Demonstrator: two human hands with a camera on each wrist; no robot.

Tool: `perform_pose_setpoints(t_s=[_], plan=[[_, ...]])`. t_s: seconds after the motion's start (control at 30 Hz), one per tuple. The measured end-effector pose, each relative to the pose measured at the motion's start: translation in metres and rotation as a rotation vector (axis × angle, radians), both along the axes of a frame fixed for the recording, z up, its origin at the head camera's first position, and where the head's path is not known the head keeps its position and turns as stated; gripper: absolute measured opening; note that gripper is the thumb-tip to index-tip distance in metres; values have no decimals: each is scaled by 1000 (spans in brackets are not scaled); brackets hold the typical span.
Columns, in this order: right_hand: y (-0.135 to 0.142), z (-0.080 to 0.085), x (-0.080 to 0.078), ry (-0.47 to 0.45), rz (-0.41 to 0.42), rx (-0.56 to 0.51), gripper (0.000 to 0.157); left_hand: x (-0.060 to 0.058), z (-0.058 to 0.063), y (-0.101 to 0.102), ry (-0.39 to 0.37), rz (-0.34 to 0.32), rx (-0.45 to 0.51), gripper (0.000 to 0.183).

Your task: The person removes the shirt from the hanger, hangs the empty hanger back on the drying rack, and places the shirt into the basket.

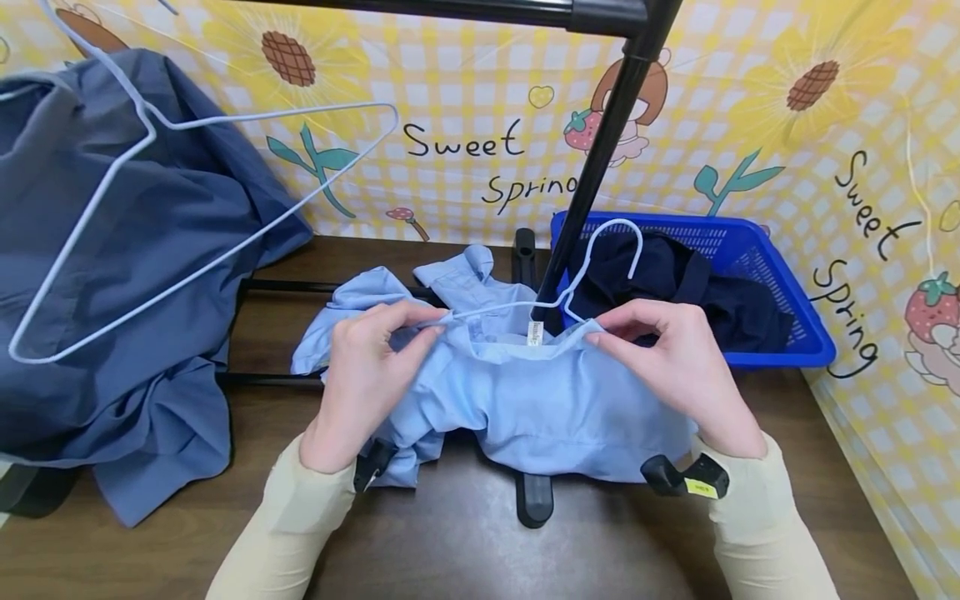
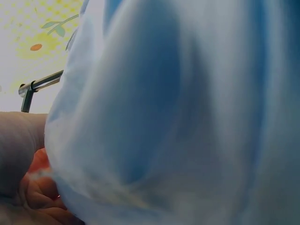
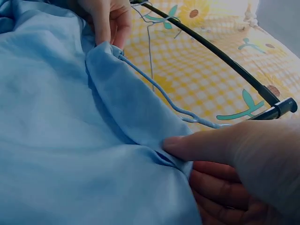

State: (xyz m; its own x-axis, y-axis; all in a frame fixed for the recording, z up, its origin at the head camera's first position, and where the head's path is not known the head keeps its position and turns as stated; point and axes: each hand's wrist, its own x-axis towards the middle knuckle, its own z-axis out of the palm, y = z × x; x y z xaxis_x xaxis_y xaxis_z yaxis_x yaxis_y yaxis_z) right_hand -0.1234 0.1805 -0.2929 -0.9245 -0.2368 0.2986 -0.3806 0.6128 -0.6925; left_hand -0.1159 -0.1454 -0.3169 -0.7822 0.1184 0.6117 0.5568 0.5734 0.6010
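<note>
A light blue shirt (image 1: 555,408) hangs by its neckline between both hands, a white tag (image 1: 535,333) showing inside the collar. My left hand (image 1: 367,358) pinches the left side of the neckline between thumb and fingers, at the hanger's arm. On the other side, my right hand (image 1: 678,354) pinches the neckline edge; in the right wrist view its thumb (image 3: 180,146) presses the fabric. A pale blue wire hanger (image 1: 504,309) runs into the neck opening, its hook standing above the collar. The shirt hides the hanger's lower part. Blurred blue cloth (image 2: 154,117) fills most of the left wrist view.
A black rack post (image 1: 607,150) and top bar (image 1: 450,8) stand ahead. An empty hanger (image 1: 262,242) hangs at left before a dark blue-grey garment (image 1: 150,275). A blue basket (image 1: 813,333) behind the right hand holds dark clothing (image 1: 742,308). Brown tabletop (image 1: 450,542) lies below.
</note>
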Motion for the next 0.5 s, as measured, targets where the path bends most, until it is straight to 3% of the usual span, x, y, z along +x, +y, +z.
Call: perform_pose_setpoints(t_s=[0.3, 0.5], plan=[[-17, -2, -1, 92, -49, -102, 11, 2, -3, 5, -50, -58, -35, 20], [-17, -2, -2, 117, -58, -153, 12, 3, 6, 2, -127, -96, -61, 25]])
